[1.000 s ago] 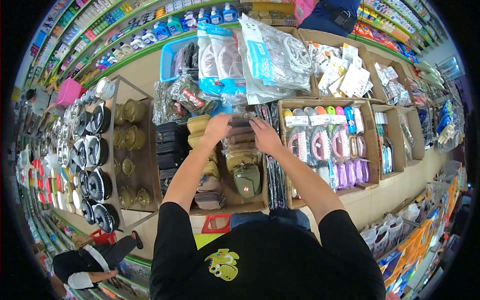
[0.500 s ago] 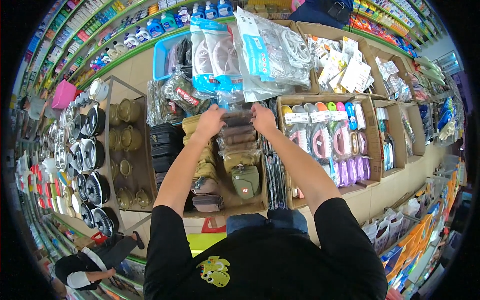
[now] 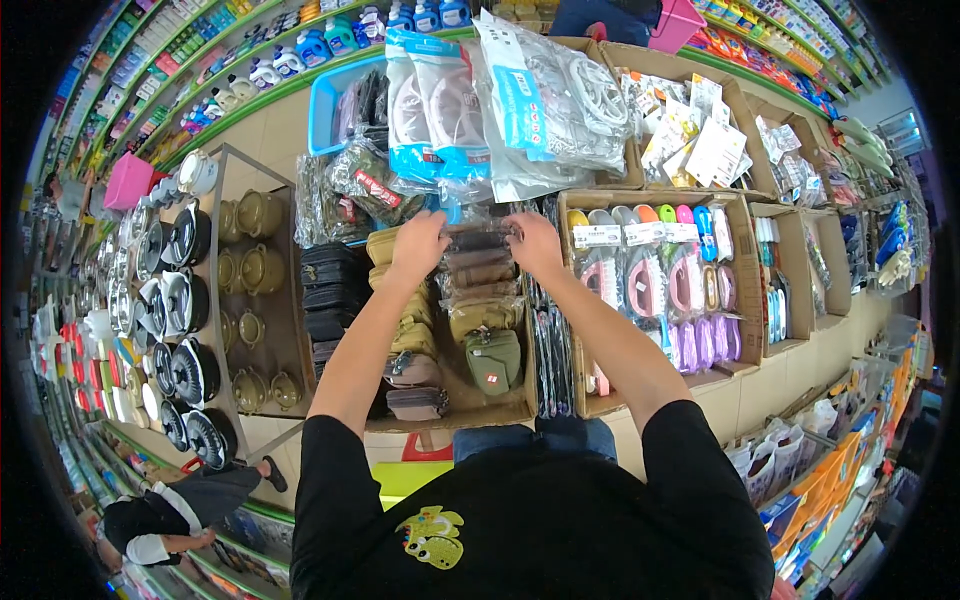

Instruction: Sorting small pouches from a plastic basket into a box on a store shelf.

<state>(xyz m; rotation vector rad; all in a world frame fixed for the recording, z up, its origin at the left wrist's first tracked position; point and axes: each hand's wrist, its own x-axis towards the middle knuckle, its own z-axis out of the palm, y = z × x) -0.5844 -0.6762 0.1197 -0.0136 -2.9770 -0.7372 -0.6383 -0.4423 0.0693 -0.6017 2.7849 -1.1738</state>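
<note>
At the far end of a cardboard box, both my arms reach over rows of small zipped pouches. Between my hands lies a dark brown pouch in clear plastic. My left hand has its fingers curled at the pouch's left end. At the right end, my right hand closes on it with bent fingers. Nearer me in the same row come more brown pouches, a tan one and a green pouch. Tan pouches and black pouches fill the rows to the left.
Bagged grey hoses and blue-white packets lie beyond the box. Brushes fill a carton on the right. Pots stand on a rack at left. A person is at lower left, another at the top.
My hands stay at the two ends of the brown pouch, with only a slight shift. A pink basket has come into view at the top, and the person at lower left has moved.
</note>
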